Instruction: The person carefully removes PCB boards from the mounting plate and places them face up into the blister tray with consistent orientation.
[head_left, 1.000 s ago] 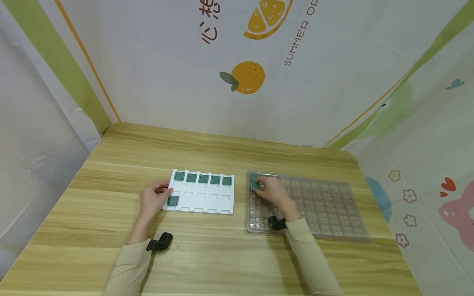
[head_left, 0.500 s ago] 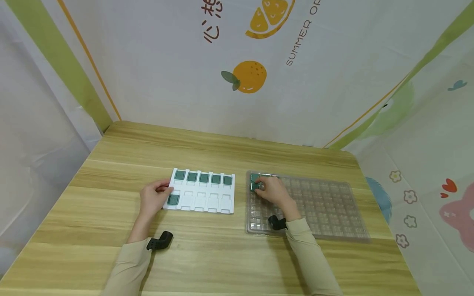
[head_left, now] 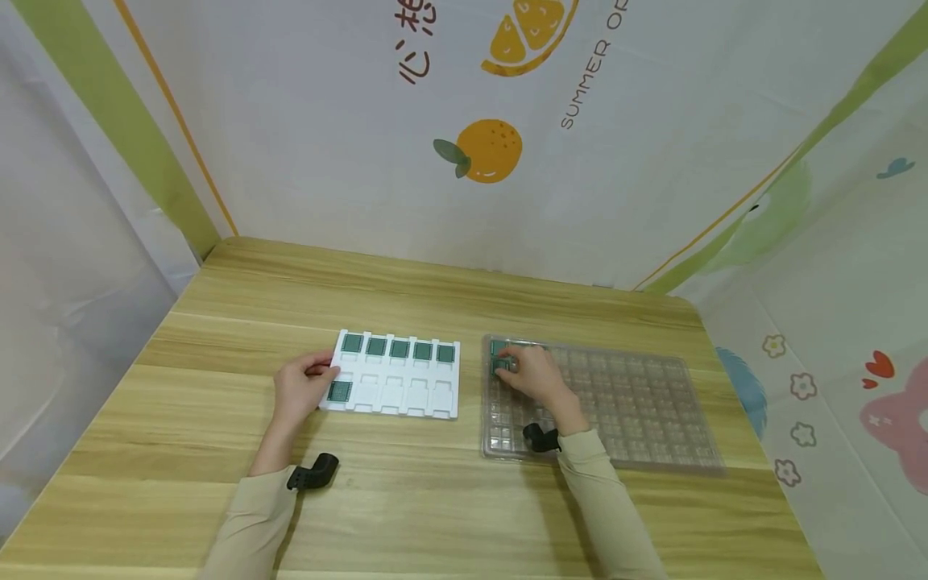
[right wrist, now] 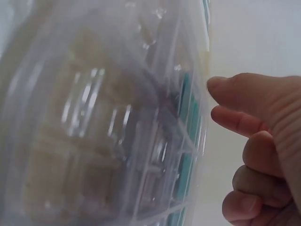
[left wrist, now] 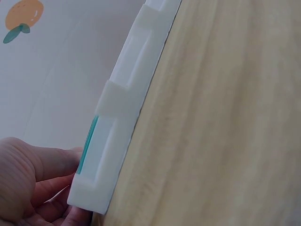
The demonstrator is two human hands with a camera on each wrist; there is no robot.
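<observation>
Chips (head_left: pixel 399 349) in two trays, side by side on the desk (head_left: pixel 406 519). White tray (head_left: pixel 391 370) on the left: five along the far row, one at the left end of the near row. Clear tray (head_left: pixel 623 395) on the right: some in the far left corner, count partly hidden by the right hand (head_left: pixel 535 376).

Left hand (head_left: pixel 300 391): pinching the left edge of the white tray, just beside the near-row chip (head_left: pixel 339 391). Right hand: fingers curled, thumb and forefinger tips at the corner chip (head_left: pixel 500 366) on the near side of that group. Gripped or not, can't tell; nothing visible between the tips in the right wrist view.

Step in hand, judging by the fingers: handling that one at its pocket. Lifting or seating, unclear. Pinch by opposite edges, go straight up or straight down, stay level. No levering on the pocket wall; risk of flipping it or nudging a neighbour. Clear tray probably light, no second hand bracing it, so no dragging. Left hold: light, to avoid tipping the white tray.
</observation>
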